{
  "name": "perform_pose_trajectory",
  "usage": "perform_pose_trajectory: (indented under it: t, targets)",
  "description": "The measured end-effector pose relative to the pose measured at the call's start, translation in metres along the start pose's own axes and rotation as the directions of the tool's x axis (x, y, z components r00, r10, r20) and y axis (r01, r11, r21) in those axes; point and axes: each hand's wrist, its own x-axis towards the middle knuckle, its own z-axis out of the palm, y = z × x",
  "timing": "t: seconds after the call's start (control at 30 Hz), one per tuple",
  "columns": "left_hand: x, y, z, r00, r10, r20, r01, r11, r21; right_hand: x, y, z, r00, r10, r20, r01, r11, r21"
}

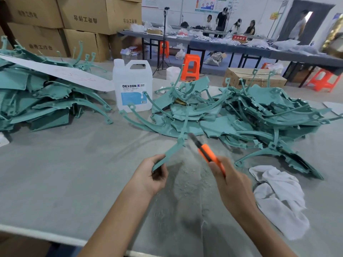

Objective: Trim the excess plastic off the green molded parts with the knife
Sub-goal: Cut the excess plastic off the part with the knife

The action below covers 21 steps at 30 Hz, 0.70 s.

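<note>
My left hand (152,175) grips the near end of a long, thin green molded part (173,149) that rises away from me toward the pile. My right hand (232,184) holds an orange utility knife (206,151), its dark blade tip pointing up-left, just right of the part's bend. Fine green shavings (187,175) lie on the grey table (74,164) between my hands. A big heap of green parts (259,115) lies behind and to the right, and a second heap (37,97) at the far left.
A white DEXCON jug (132,86) stands between the heaps. A white cloth (278,199) lies at the right, by my right forearm. A white sheet (65,73) leans on the left heap. Cardboard boxes (74,25), orange stools and seated people at tables fill the background.
</note>
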Motion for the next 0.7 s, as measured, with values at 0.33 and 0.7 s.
perform_pose_trajectory:
  t: [0.33,0.7]
  targets:
    - [-0.023,-0.002,0.005,0.990,0.003,0.140,0.013,0.994,-0.108,-0.022,-0.016,0.002,0.995,-0.041,-0.087,0.058,0.976,0.209]
    - [-0.044,-0.011,0.014,0.966,-0.031,0.258,0.081,0.979,-0.186,-0.007,-0.019,0.005,0.987,-0.090,-0.133,0.119,0.966,0.229]
